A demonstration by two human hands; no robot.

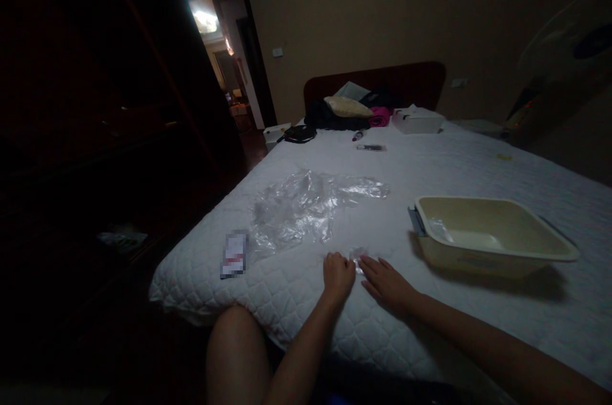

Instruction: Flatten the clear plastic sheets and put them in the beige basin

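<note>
My left hand (337, 275) rests on the white quilted bed (430, 162) with its fingers curled, pinching the edge of a small clear plastic piece (357, 256). My right hand (386, 282) lies just to the right, fingers stretched towards the same piece and touching it. A larger crumpled sheet of clear plastic (306, 204) is spread on the quilt just beyond my hands. A cream plastic basin (492, 236) stands to the right of my right hand.
A small blurred packet (234, 254) lies near the bed's left corner. Clothes, a pillow and a white box (417, 120) sit by the dark headboard. A pen-like item (370, 147) lies mid-bed. My knee (236, 347) is at the bed's near edge. A lit doorway (224, 54) stands at left.
</note>
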